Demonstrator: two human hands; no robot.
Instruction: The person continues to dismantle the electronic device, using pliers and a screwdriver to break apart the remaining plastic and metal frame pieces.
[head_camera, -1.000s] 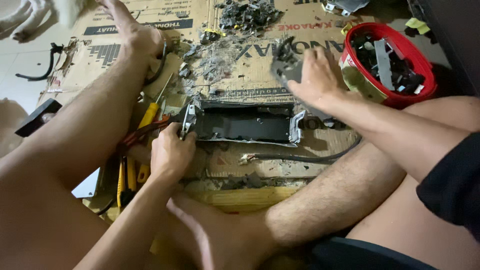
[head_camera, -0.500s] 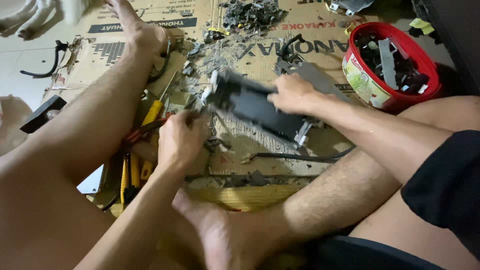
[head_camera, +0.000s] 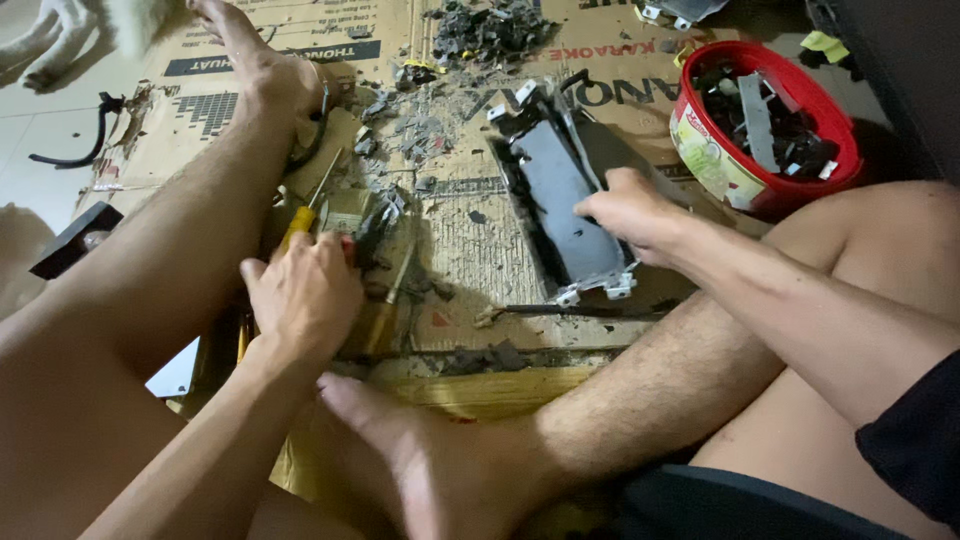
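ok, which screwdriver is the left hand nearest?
The yellow-handled screwdriver: its handle pokes out just above the left hand, shaft pointing up toward the debris. The other screwdriver lies to the hand's right on the cardboard, darker handle, apart.

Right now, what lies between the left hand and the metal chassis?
Head view: between left hand and metal chassis lies cardboard strewn with grey debris; nothing larger.

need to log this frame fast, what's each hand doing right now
Left hand: closed around tool handles, apparently including the yellow-handled screwdriver.
Right hand: gripping the dark metal chassis, tilted up off the cardboard.
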